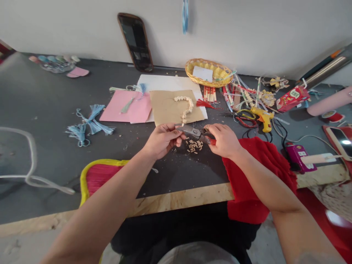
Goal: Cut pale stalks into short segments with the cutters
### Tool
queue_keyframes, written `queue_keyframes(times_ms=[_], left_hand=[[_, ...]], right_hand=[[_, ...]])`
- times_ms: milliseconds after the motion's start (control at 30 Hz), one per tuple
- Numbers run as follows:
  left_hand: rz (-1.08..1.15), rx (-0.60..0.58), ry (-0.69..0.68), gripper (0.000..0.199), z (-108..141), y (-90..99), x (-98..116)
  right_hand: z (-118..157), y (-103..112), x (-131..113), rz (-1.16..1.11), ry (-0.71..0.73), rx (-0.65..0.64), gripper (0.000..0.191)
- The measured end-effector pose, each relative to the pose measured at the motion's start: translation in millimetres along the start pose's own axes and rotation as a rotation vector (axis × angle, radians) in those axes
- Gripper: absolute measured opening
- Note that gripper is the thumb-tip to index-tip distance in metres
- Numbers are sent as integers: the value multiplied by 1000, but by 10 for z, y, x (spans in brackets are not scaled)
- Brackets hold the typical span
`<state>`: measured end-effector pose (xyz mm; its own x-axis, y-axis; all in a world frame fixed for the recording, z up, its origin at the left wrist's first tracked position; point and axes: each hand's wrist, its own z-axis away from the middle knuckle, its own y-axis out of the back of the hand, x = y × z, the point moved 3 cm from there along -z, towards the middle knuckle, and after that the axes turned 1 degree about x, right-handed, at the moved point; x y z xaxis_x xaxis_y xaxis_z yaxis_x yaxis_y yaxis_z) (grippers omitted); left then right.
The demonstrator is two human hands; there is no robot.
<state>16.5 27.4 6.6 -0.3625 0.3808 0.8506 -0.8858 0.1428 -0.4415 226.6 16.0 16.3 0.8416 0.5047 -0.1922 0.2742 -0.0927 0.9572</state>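
Note:
My right hand [224, 139] is closed round the red handles of grey metal pliers [195, 132], whose jaws point left. Opposite it, my left hand [166, 139] pinches something small at the jaw tips; the fingers hide most of it. A curved strand of cream pieces [189, 106] lies on a brown paper sheet [165, 104], its lower end reaching the jaws. Below the pliers, several short beige pieces [194, 146] are scattered on the dark table.
A yellow wicker basket [209, 73], a yellow glue gun [264, 118] and scissors [244, 116] lie behind and to the right. Red cloth [261, 168] hangs over the front edge. Blue tassels [92, 123] and pink paper [126, 106] are at left. A phone [136, 42] leans against the wall.

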Motion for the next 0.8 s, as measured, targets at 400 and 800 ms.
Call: queue_keyframes(times_ms=[400, 800], left_hand=[[-44, 53, -89, 13, -5, -6, 18], [-70, 66, -39, 9, 5, 7, 17]], right_hand=[[6, 5, 15, 8, -6, 10, 42], [2, -30, 36, -77, 19, -55, 52]])
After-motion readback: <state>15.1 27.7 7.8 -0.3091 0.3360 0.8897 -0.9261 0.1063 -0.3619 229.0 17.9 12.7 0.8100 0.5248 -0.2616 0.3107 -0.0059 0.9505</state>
